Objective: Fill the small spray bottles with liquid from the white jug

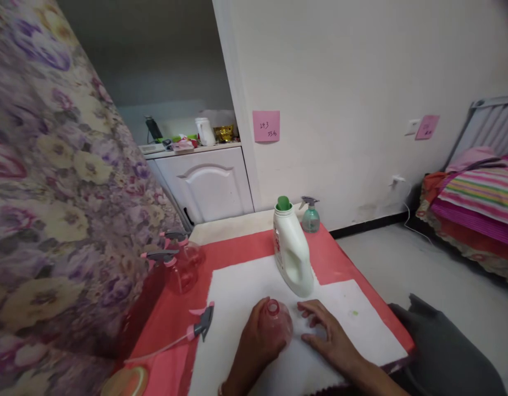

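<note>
My left hand (pixel 254 344) is wrapped around a small pink clear bottle (pixel 277 322) with no top on it, standing on a white cloth (pixel 237 297). Just right of the bottle, my right hand (pixel 330 338) lies flat on the cloth with fingers stretched out, holding nothing. A pink and grey spray nozzle with its long tube (pixel 198 325) lies on the cloth's left edge. A white detergent jug with a green cap (pixel 293 250) stands just behind the bottle.
The cloth covers a red table (pixel 246 247). Two pink spray bottles (pixel 182 264) stand at its left by a floral curtain (pixel 51 192). A teal spray bottle (pixel 310 215) is at the back. A bed (pixel 476 209) is at right, a white cabinet (pixel 204 181) behind.
</note>
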The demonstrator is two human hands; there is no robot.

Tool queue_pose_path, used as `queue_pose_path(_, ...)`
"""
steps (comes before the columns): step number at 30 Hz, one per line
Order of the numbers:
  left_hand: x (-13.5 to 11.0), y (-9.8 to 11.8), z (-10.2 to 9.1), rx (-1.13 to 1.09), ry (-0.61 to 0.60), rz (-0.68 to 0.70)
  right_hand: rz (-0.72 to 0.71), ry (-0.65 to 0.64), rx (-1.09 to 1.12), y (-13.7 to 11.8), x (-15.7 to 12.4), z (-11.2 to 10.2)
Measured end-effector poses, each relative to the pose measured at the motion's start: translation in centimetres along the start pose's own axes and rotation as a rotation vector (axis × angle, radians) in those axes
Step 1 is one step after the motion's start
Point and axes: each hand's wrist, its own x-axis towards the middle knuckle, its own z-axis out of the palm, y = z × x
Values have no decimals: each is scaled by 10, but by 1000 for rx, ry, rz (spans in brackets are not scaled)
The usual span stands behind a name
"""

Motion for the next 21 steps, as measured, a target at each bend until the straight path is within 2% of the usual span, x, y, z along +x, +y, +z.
queue_pose_path(3, -6, 4, 6, -82, -50, -10, 31, -36, -27, 0, -5, 2)
queue_pose_path(7, -12, 12, 3, -150, -98, -63, 48, -76, 10, 7, -9, 8)
queue_pose_path(13, -31, 16, -11, -58, 12, -130, 39, -77, 43, 22, 6, 25)
queue_pose_path(15, -39, 14, -22, -19, 67, -168, 57, -103, 58, 26, 12, 33)
queue_pose_path(18, -51, 7, -48, 82, 187, -189, 70, -123, 81, 32, 14, 45)
queue_pose_path(21, -56, 2, -82, 343, 333, -166, 67, -92, 52, 37, 10, 51)
